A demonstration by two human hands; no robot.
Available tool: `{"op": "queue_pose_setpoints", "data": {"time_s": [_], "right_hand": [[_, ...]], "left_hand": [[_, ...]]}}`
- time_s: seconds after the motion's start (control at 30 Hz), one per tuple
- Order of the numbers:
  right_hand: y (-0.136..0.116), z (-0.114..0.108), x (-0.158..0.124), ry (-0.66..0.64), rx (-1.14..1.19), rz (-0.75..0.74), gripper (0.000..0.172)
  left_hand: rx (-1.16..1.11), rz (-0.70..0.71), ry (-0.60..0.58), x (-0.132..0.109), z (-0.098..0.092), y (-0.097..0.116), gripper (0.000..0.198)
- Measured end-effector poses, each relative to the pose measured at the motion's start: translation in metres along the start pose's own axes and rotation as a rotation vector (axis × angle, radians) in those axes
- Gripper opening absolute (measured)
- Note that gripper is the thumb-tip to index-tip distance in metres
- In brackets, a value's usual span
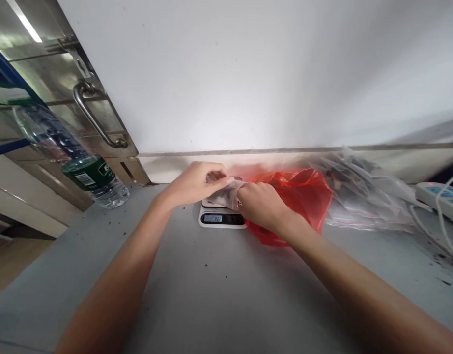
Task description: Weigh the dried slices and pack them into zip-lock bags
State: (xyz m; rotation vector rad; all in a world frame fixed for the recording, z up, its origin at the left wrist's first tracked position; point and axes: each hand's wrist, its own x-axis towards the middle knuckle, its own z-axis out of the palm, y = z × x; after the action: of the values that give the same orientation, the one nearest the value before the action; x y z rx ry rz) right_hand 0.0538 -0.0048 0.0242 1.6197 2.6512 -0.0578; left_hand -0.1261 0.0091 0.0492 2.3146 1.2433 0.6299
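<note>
A small clear plastic bag (pixel 225 195) rests over a white digital kitchen scale (pixel 223 225) with a lit display. My left hand (pixel 197 183) pinches the bag's upper edge between thumb and fingers. On the bag's right side, my right hand (pixel 262 204) is closed, its fingers curled round the edge. What the bag holds is hard to make out. A red plastic bag (pixel 311 199) stands open just behind and to the right of my right hand, touching the scale's right side; its contents are hidden.
Several clear zip bags (pixel 370 196) are piled at the right, near a white device (pixel 442 199) with a cable. A large water bottle (pixel 90 172) stands at the left table edge. The white wall (pixel 248 88) closes off the back. Dark crumbs dot the grey table (pixel 197 295).
</note>
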Motion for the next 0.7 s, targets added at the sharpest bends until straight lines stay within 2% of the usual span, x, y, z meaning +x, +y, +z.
{"op": "queue_pose_setpoints", "data": {"time_s": [0.07,0.17,0.23,0.37,0.43,0.53,0.7], "right_hand": [[0.002,0.002,0.004,0.020,0.020,0.008,0.038],[0.003,0.004,0.007,0.035,0.057,0.022,0.031],[0.006,-0.001,0.005,0.036,0.146,0.027,0.026],[0.024,-0.022,-0.009,0.024,0.433,-0.062,0.019],[0.038,-0.035,-0.019,0.024,0.419,-0.062,0.019],[0.058,-0.050,-0.030,-0.039,0.338,-0.036,0.035],[0.074,-0.049,-0.032,-0.233,0.255,-0.014,0.045]], "left_hand": [[0.061,-0.086,-0.067,-0.002,-0.005,-0.005,0.033],[0.160,-0.170,-0.277,-0.003,-0.007,-0.013,0.045],[0.227,-0.204,-0.349,-0.003,-0.006,-0.016,0.050],[0.266,-0.229,-0.342,-0.002,0.001,-0.015,0.053],[0.259,-0.208,-0.339,-0.001,0.003,-0.014,0.052],[0.235,-0.196,-0.332,0.001,0.005,-0.015,0.051],[0.162,-0.213,-0.260,0.004,0.011,-0.028,0.040]]}}
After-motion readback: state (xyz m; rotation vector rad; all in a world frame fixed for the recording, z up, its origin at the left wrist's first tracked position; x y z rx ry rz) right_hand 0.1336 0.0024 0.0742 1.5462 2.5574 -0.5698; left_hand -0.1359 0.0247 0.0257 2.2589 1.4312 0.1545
